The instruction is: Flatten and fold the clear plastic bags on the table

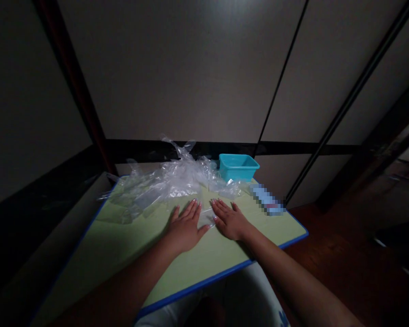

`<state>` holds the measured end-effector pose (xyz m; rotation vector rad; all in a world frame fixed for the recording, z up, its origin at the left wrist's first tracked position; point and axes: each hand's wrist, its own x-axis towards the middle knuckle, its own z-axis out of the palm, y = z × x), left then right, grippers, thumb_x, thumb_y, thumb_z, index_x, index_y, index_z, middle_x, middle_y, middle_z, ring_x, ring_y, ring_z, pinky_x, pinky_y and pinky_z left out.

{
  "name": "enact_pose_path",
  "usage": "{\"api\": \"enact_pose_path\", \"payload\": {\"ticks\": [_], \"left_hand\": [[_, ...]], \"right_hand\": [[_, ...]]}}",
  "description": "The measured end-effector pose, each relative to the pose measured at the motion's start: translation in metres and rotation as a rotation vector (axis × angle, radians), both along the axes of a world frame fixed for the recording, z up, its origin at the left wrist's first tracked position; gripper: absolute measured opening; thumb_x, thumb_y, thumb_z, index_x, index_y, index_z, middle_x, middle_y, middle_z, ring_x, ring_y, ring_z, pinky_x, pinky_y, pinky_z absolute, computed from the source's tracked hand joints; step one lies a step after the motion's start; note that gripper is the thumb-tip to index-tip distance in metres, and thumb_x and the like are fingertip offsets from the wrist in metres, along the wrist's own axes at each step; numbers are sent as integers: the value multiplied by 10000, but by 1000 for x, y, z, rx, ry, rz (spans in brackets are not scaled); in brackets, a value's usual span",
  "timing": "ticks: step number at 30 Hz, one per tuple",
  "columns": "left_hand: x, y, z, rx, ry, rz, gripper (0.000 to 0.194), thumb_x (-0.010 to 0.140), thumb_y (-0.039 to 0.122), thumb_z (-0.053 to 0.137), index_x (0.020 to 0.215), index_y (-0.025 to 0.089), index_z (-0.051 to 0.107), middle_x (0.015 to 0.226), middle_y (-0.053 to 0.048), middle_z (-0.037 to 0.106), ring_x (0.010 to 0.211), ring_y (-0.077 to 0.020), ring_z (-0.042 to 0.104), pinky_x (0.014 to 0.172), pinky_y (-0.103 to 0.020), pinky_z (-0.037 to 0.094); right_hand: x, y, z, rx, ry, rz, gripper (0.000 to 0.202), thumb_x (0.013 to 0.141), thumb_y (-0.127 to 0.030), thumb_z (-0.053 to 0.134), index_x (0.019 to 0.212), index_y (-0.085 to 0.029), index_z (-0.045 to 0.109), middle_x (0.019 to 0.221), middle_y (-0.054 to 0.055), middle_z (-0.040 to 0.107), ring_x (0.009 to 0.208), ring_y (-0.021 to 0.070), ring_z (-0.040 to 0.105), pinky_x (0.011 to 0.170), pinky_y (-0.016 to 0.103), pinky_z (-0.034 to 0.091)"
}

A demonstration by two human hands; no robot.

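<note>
Touching plastic (206,218) near turquoise tub (237,171)

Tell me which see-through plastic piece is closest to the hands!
The flat clear plastic piece between the left hand and right hand; the crumpled plastic pile lies farther back.

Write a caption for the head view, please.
Left hand and right hand lie flat on a green table, near crumpled clear plastic and a turquoise tub.

We've got our left hand (185,229) and right hand (231,221) flat, fingers forward, with a clear plastic piece (206,218) between them on the blue-edged green table (116,263). Beyond lie crumpled clear plastic bags (180,175), right beside a turquoise plastic basket (238,170); a pixelated item (267,200) sits nearer, rightward.
</note>
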<state>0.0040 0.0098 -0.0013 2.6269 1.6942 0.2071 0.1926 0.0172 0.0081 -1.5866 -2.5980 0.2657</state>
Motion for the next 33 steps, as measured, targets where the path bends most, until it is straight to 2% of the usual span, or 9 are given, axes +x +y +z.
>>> {"api": "enact_pose_path", "payload": {"ticks": [6, 9, 15, 22, 26, 29, 31, 33], "left_hand": [[-4, 7, 4, 103, -21, -71, 474, 926, 425, 294, 1371, 280, 365, 1492, -60, 228, 1393, -228, 72, 1062, -560, 93], [-5, 10, 5, 97, -10, -90, 458, 911, 421, 352, 1357, 318, 381, 1494, -62, 229, 1393, -239, 67, 1055, -569, 84], [-5, 11, 0, 87, 51, -87, 531, 886, 511, 370, 1367, 287, 375, 1500, -96, 197, 1393, -260, 15, 1050, -579, 61], [-15, 10, 4, -38, 135, -40, 693, 841, 631, 329, 1424, 264, 248, 1506, -128, 144, 1389, -279, -18, 1040, -582, 102], [-19, 14, 6, -12, 140, -4, 676, 851, 611, 323, 1408, 229, 299, 1506, -132, 146, 1390, -281, -9, 1040, -574, 124], [-21, 20, 9, 92, 64, 48, 524, 891, 498, 337, 1340, 240, 423, 1486, -104, 248, 1389, -276, 72, 1043, -540, 170], [-24, 25, 12, 185, -11, 78, 405, 891, 417, 382, 1214, 238, 549, 1398, -86, 416, 1348, -268, 222, 1040, -471, 235], [-27, 29, 17, 255, -86, 72, 296, 877, 359, 418, 1035, 225, 629, 1210, -72, 575, 1217, -252, 402, 1003, -396, 311]], "right_hand": [[1, 3, 0, -14, 137, -31, 529, 955, -365, 170, 1455, -210, 90, 1506, 40, 158, 1384, 171, 110, 1078, 544, 75], [1, 3, 0, 16, 157, -1, 542, 951, -352, 206, 1456, -218, 65, 1506, 44, 160, 1386, 177, 101, 1076, 550, 59], [1, 1, -4, 41, 105, 126, 562, 937, -396, 241, 1449, -192, 129, 1498, 56, 185, 1380, 181, 135, 1072, 557, 49], [3, 2, -4, 35, 127, 101, 689, 882, -529, 347, 1450, -207, 128, 1490, 78, 210, 1380, 217, 133, 1067, 562, 15], [5, 2, -3, 29, 147, 84, 707, 867, -558, 363, 1448, -217, 148, 1485, 81, 226, 1378, 225, 144, 1068, 558, 16], [6, 2, -4, 24, 159, 72, 706, 860, -547, 389, 1446, -225, 163, 1483, 78, 231, 1377, 228, 149, 1068, 557, 14], [9, 3, -4, 10, 171, 60, 711, 853, -536, 407, 1444, -223, 167, 1483, 78, 228, 1378, 229, 144, 1063, 565, 4], [13, 4, -3, -7, 186, 47, 738, 836, -542, 435, 1443, -219, 168, 1484, 80, 222, 1380, 235, 130, 1056, 577, -12]]}}
